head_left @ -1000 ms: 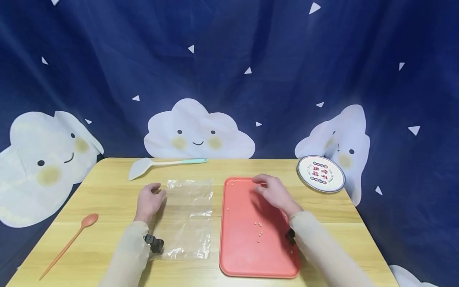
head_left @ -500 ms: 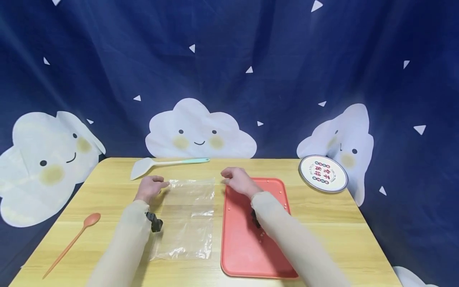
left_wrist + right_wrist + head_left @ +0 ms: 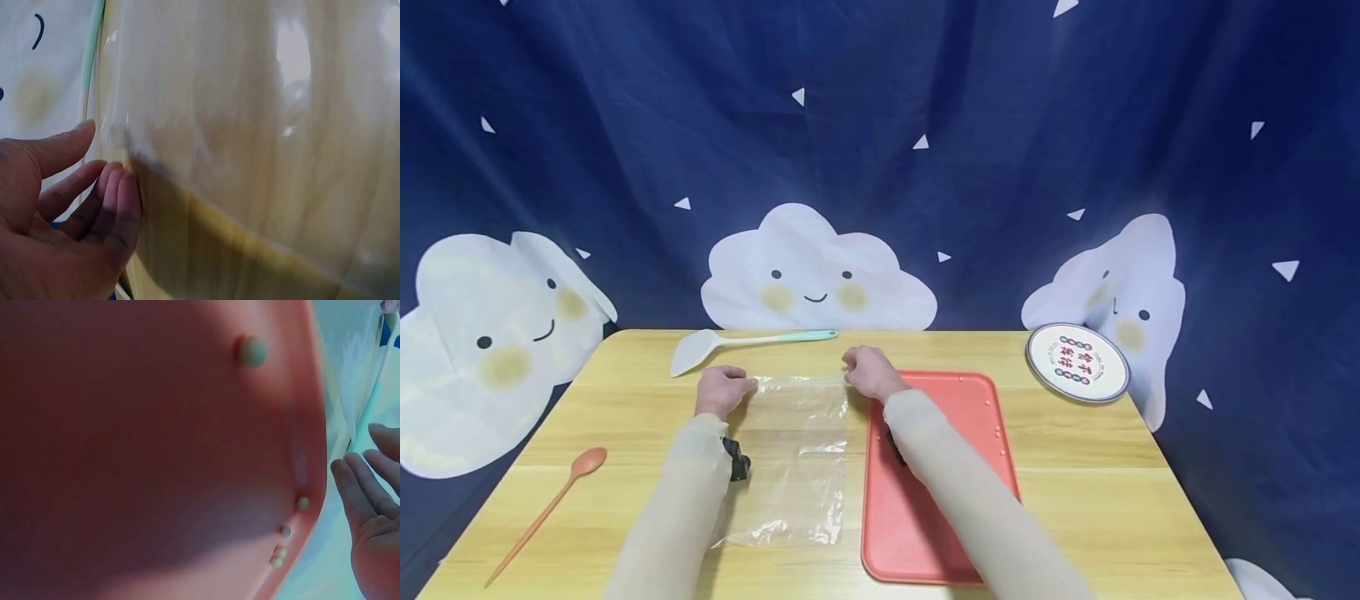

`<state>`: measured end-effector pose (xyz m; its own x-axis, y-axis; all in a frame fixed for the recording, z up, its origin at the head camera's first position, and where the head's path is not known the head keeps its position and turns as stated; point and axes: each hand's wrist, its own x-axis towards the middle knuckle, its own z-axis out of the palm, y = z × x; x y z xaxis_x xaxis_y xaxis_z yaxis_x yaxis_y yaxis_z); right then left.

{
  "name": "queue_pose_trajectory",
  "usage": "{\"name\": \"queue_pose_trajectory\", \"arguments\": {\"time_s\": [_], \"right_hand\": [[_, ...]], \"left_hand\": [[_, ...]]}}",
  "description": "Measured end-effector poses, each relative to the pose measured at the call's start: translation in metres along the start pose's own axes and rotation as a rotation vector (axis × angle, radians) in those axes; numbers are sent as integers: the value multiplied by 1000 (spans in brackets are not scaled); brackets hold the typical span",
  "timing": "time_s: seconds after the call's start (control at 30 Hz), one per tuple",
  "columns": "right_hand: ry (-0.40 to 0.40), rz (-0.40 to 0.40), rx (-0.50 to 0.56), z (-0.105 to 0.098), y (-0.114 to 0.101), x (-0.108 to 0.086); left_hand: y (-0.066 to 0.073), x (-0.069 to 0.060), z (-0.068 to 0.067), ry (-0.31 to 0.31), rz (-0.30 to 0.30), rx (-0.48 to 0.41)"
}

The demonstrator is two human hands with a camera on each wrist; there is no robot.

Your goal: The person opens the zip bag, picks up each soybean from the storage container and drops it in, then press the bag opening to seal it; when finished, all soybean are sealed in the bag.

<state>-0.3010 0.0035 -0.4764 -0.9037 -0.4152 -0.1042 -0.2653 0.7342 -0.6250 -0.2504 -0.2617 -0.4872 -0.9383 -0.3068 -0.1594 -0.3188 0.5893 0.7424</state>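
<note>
Right hand (image 3: 869,372) swung toward nine o'clock, half-parted, empty like your left hand (image 3: 722,390); reaching seems underway, pinching the bag (image 3: 790,479) next.

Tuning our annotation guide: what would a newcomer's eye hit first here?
Probably the middle smiling cloud on the navy backdrop, beyond the table. Then the red tray, right of the clear plastic bag in the head view. The left hand and right hand are by the bag's far corners.

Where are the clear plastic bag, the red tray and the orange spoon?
Clear plastic bag (image 3: 790,467): head view, middle of its flat, see-through face.
Red tray (image 3: 897,533): head view, bare floor, near end.
Orange spoon (image 3: 588,461): head view, on its bowl.
</note>
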Motion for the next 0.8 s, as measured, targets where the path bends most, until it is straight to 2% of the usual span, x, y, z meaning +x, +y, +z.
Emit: {"name": "queue_pose_trajectory", "arguments": {"time_s": [0.27,0.43,0.53,0.67,0.8], "right_hand": [[-14,-19,-55,12,-2,11],[-18,-4,-52,14,-3,9],[-13,-15,-57,13,-2,7],[-6,-52,-68,8,-2,4],[2,-111,-57,-2,-4,0]], "left_hand": [[2,2,11,71,-21,35],[2,0,14,102,-1,28],[1,-2,14,104,9,-8],[-3,-2,11,97,55,-73],[-6,-4,6,83,140,-163]]}}
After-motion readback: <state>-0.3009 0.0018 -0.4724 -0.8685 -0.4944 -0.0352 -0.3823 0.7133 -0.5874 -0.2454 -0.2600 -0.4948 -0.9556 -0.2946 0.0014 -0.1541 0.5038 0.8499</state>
